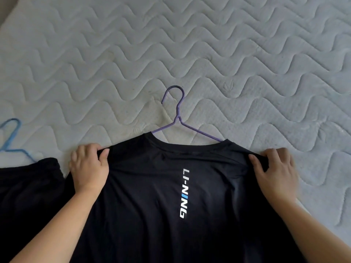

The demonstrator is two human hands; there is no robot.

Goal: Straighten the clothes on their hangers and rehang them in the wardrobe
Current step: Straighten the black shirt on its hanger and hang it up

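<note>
A black T-shirt (152,196) with white vertical lettering lies flat on the mattress, printed side up. A purple wire hanger (177,118) sits inside it, its hook and both sloping arms sticking out of the neck opening. My left hand (89,168) pinches the shirt's left shoulder between thumb and fingers. My right hand (275,171) grips the right shoulder the same way. Both forearms rest over the shirt's body.
The quilted white mattress (190,44) fills the far part of the view. At the left edge lies a light blue hanger (10,137) with a second black garment (28,186) below it, touching the shirt's left side.
</note>
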